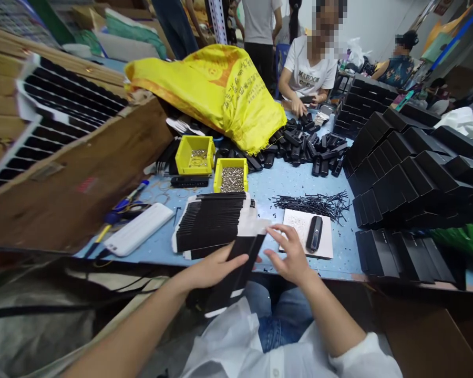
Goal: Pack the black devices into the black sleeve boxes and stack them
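- The left hand (216, 268) grips a flat black card sleeve (236, 270), thumb laid on top and fingers curled under it; the sleeve is thin, matte and long, with a white inner edge, and slants from the table edge down towards the lap.
- The right hand (294, 257) is open with fingers spread, its fingertips touching the white upper end of the same sleeve at about 10 o'clock from the palm; it clasps nothing.
- At 12 o'clock from the left hand, touching the sleeve's top, lies a fanned stack of sleeves (213, 223), black faces with white edges, flat on the blue table (276, 184).
- At 2 o'clock from the right hand, just beside it, a white sheet (297, 223) carries a smooth, rounded black device (314, 233).
- Further off at 12 o'clock sits a heap of thin black sticks (311, 202).
- Two square yellow plastic trays (195, 155) at 11 o'clock hold small shiny metal parts.
- A crumpled yellow woven sack (216, 86) lies behind them.
- Folded black boxes (410, 173) are stacked at 2 o'clock.
- A ribbed white power bank (140, 228) rests at 10 o'clock.
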`<move>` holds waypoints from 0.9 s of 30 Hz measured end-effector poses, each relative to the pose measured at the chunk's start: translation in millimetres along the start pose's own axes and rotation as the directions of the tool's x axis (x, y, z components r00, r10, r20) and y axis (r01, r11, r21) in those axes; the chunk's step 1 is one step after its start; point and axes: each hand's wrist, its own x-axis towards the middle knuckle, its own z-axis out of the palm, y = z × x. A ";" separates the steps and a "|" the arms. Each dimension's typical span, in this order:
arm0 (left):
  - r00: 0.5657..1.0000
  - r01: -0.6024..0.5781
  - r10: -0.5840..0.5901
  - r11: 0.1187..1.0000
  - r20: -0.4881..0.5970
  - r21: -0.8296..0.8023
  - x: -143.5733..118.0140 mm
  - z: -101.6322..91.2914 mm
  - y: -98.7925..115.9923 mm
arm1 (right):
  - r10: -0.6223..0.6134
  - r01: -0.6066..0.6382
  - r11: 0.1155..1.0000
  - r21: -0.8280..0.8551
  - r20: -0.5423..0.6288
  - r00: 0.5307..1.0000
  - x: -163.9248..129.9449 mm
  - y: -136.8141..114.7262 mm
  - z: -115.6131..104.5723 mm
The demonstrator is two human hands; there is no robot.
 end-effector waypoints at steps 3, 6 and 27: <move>0.996 -0.057 0.069 0.974 0.048 -0.218 7.0 28.2 3.8 | -0.135 0.121 0.982 -0.148 -0.090 0.987 5.6 -16.5 11.7; 0.992 -0.065 0.088 0.970 0.091 -0.234 14.4 41.3 -8.7 | -0.144 0.152 0.981 -0.124 0.069 0.987 3.3 -13.6 -2.1; 0.990 -0.088 0.076 0.991 -0.123 -0.100 35.4 72.0 31.2 | 0.308 -0.431 0.642 0.634 0.301 0.902 6.6 0.6 -19.0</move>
